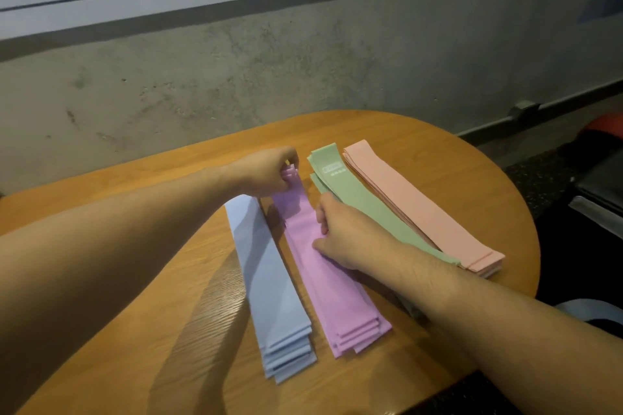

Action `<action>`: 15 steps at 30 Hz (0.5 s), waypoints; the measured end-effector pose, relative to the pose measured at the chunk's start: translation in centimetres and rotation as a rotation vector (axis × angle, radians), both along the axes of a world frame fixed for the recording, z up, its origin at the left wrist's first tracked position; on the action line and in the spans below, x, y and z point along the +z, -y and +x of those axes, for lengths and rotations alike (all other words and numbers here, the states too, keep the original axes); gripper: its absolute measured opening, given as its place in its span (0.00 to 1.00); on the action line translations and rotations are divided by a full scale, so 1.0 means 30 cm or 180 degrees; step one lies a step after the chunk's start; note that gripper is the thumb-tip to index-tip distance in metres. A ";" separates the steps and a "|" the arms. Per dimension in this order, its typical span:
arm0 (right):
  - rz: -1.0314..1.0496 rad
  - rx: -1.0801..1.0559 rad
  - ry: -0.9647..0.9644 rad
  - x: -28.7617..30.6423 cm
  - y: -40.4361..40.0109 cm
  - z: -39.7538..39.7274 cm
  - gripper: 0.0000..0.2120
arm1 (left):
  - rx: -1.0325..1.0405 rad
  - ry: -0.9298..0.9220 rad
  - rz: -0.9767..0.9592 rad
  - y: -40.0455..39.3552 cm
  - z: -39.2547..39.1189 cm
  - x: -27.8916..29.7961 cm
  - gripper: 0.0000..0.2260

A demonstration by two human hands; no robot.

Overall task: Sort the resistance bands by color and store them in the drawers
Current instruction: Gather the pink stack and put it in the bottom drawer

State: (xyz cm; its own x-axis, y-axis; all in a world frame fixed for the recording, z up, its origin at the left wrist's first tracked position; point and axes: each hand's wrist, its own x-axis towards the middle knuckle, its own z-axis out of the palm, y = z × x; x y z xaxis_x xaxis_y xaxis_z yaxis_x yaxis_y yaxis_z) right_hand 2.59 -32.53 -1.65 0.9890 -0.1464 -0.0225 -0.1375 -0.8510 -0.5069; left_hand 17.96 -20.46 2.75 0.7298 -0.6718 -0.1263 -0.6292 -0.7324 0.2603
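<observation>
Four stacks of flat resistance bands lie side by side on a round wooden table (448, 158). From left to right they are blue (269, 283), purple (332, 286), green (367, 209) and pink (414, 202). My left hand (266, 172) pinches the far end of the purple stack with curled fingers. My right hand (347, 232) lies on the purple stack's middle, thumb on the bands, fingers curled down along the stack's right edge beside the green bands. No drawers are in view.
A concrete wall (269, 71) rises just behind the table. On the right, past the table's edge, stand a dark object with a red top (603, 135) and a grey tray-like edge (596, 209) on dark floor.
</observation>
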 end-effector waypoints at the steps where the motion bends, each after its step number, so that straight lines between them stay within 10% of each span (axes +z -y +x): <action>1: -0.0019 -0.0030 0.0041 0.001 -0.002 -0.004 0.15 | -0.0058 0.0045 -0.0079 -0.011 -0.010 0.017 0.13; 10: 0.1301 -0.0238 0.0746 0.032 -0.041 -0.015 0.44 | -0.0527 0.0673 -0.0491 -0.123 -0.155 0.179 0.11; 15: 0.2093 -0.0109 0.0650 0.058 -0.049 -0.003 0.20 | -0.0618 0.0837 -0.0804 -0.159 -0.231 0.277 0.11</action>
State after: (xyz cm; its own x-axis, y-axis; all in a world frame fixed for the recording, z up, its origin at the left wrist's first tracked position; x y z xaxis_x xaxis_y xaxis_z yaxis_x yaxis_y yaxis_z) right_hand 2.51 -31.07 0.09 0.9779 -0.1974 0.0690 -0.0056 -0.3547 -0.9349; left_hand 11.04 -15.68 11.06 0.5718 -0.7862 0.2341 -0.8184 -0.5271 0.2287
